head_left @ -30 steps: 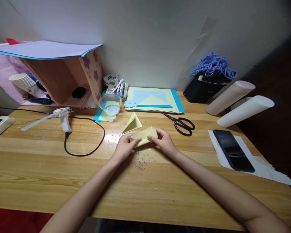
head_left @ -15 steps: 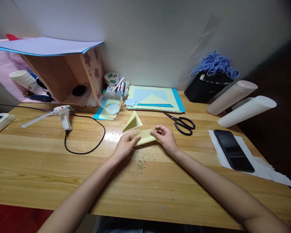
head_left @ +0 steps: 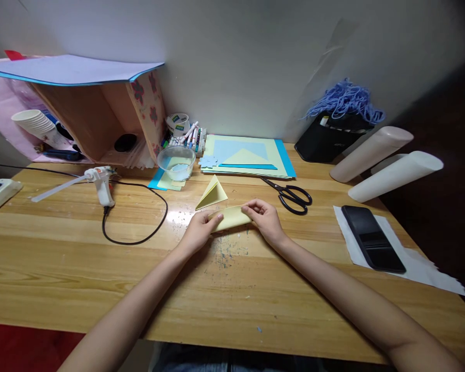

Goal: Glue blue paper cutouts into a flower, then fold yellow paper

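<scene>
Fingers (head_left: 258,203) of left hand (head_left: 197,230) and right hand (head_left: 266,221) are pinching folded yellow paper (head_left: 231,218) at both ends, its long axis running crosswise

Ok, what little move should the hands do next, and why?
Perhaps the right hand could slide its thumb along the pale yellow paper strip, smoothing it, because the left hand holds the other end and the middle is uncovered.

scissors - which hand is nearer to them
Right. The right hand is to the near left of the scissors, holding the right end of the yellow paper; the left hand is farther left, at its left end.
</scene>
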The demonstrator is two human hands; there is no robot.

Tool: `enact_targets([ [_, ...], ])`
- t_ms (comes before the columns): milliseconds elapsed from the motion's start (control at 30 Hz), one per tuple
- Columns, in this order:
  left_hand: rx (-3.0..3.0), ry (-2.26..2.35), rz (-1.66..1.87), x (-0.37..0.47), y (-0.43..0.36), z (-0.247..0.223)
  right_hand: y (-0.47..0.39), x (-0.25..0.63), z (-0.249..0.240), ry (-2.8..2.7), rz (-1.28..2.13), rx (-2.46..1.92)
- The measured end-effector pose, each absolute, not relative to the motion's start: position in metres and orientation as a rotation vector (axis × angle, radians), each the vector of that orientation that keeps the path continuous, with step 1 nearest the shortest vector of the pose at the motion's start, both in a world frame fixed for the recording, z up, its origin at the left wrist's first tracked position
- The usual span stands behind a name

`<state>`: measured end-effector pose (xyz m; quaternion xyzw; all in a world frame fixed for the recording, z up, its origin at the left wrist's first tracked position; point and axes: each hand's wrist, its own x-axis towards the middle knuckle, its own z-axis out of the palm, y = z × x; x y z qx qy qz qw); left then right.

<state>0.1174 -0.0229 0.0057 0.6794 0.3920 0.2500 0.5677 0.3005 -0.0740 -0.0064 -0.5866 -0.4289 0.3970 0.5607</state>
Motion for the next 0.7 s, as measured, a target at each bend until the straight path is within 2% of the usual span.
enact_targets([
  [700, 1.596, 0.936, 0.563, 0.1162, -0.0207, 0.0028, -0.0763, 0.2996, -0.0035, -1.044, 0.844, -1.416],
])
